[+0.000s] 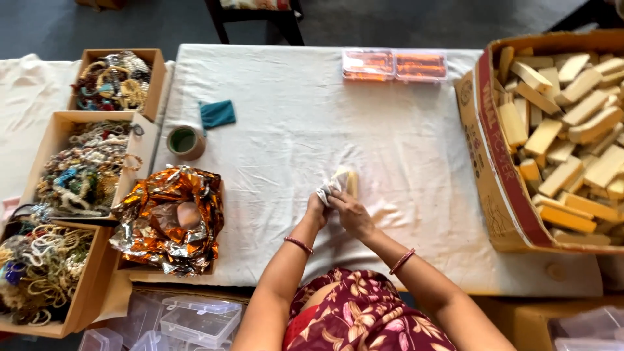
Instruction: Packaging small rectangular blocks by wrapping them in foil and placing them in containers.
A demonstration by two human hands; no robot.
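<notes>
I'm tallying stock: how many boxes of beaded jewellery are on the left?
3, in a column along the left edge: the far box beside the tape roll, the middle box, and the near box by the foil. More may lie out of frame.

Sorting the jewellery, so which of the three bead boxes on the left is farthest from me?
The small top box, beside the blue cloth; the other two sit lower.

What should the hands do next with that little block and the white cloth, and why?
Probably keep rubbing the cloth along the pale block. The left hand bunches the white cloth against the block's near end, and the right hand presses beside it. The far end still shows bare, so sliding the cloth that way seems the sensible small move.
</notes>
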